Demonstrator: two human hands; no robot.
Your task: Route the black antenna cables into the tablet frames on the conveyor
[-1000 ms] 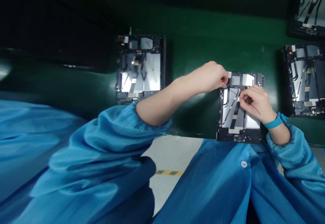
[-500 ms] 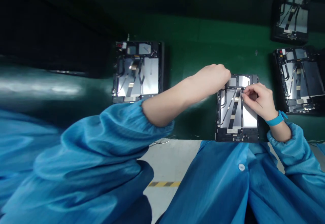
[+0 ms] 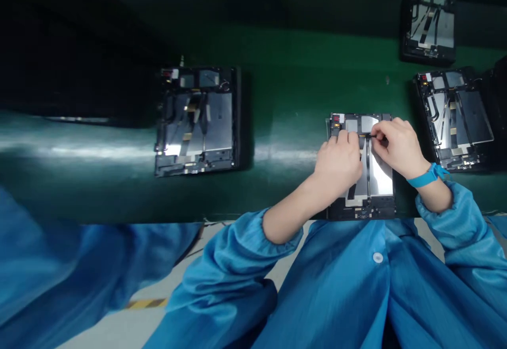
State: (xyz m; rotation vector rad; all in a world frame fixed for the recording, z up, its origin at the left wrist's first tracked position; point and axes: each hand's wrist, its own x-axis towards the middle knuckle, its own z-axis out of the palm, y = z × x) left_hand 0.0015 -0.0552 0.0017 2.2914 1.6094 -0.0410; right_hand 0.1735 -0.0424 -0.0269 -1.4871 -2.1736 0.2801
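Observation:
An opened tablet-like device [image 3: 381, 206] lies at the table's front edge, its silver panel crossed by dark ribbon cables. My left hand [image 3: 339, 161] rests over its left side with the fingers curled down; what they hold, if anything, is hidden. Thumb and forefinger of my right hand [image 3: 400, 145] are pinched at the upper right of the device. Between those fingertips shows a small dark strip, at the top end of a black ribbon cable [image 3: 368, 167]. A blue band circles my right wrist.
On the green table [image 3: 285, 90], a similar opened device [image 3: 217, 122] lies to the left. Two more, a near one [image 3: 471, 114] and a farther one [image 3: 443, 29], are on the right. Another person's blue sleeve [image 3: 59, 270] is at lower left.
My left hand has come down and nearer from the device's top left corner onto its left side. My right hand stays at the upper right. The view has shifted slightly right.

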